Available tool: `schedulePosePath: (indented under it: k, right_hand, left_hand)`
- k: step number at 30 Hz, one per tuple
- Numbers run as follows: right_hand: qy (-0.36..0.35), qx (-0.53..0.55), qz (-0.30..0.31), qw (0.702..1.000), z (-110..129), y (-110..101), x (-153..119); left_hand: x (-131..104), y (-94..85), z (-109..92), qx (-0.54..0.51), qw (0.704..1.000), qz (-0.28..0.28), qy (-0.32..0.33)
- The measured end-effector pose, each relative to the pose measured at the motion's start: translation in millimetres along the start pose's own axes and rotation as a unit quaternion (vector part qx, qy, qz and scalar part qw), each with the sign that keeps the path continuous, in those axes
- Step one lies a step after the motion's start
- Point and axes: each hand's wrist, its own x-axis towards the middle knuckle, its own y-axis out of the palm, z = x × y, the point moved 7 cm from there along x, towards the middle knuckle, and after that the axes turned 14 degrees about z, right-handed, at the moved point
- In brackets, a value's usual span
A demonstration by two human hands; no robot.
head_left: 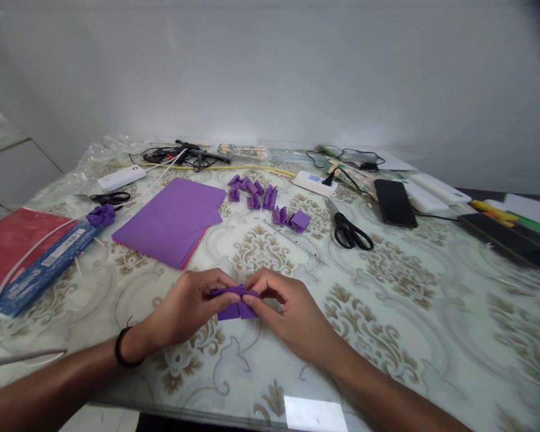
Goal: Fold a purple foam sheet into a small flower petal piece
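Observation:
A small piece of folded purple paper (237, 311) is pinched between my two hands, low over the front middle of the table. My left hand (191, 306) grips its left side between thumb and fingers. On its right side, my right hand (283, 303) does the same, and the two thumbs nearly meet at the centre. Beyond the hands, several folded purple paper pieces (270, 197) form a loose line. A stack of purple sheets (168, 219), with a red edge showing beneath, lies to the left. A clear ruler (297, 240) rests past my right hand.
Black-handled scissors (351, 234) lie right of the ruler; a second pair (110, 198) is at the left. A power strip (315, 183), cables and a dark phone (395, 203) sit farther back. A red and blue packet (49, 258) and crumpled purple paper (101, 215) are at left.

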Motion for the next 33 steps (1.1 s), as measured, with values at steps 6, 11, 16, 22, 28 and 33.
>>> schedulePosePath:
  k: [6, 11, 16, 22, 28, 33]
  right_hand:
    - [-0.010, -0.004, -0.002, 1.000, 2.2, 1.2, -0.5]
    - [0.021, 0.030, 0.019, 0.999, -4.0, 4.6, 1.4]
    - [0.027, 0.004, 0.013, 1.000, -2.7, 3.4, 1.7]
    - [0.026, 0.012, 0.010, 1.000, -1.5, 3.2, 1.7]
    - [0.051, 0.078, 0.002, 0.996, -10.1, 2.5, 0.9]
    - [0.071, 0.124, 0.023, 0.990, -16.0, 6.8, 1.9]
  left_hand:
    - [-0.5, 0.1, -3.7, 0.026, 0.999, 0.020, 0.009]
    - [-1.5, 0.9, -8.4, 0.078, 0.996, 0.031, 0.011]
    - [-2.7, 0.4, -8.0, 0.087, 0.996, 0.029, -0.004]
    - [-2.3, 1.0, -7.4, 0.072, 0.997, 0.034, -0.009]
    - [-2.6, 2.4, -6.4, 0.044, 0.999, 0.002, 0.006]
    - [-4.2, -0.9, -14.8, 0.057, 0.996, -0.036, 0.055]
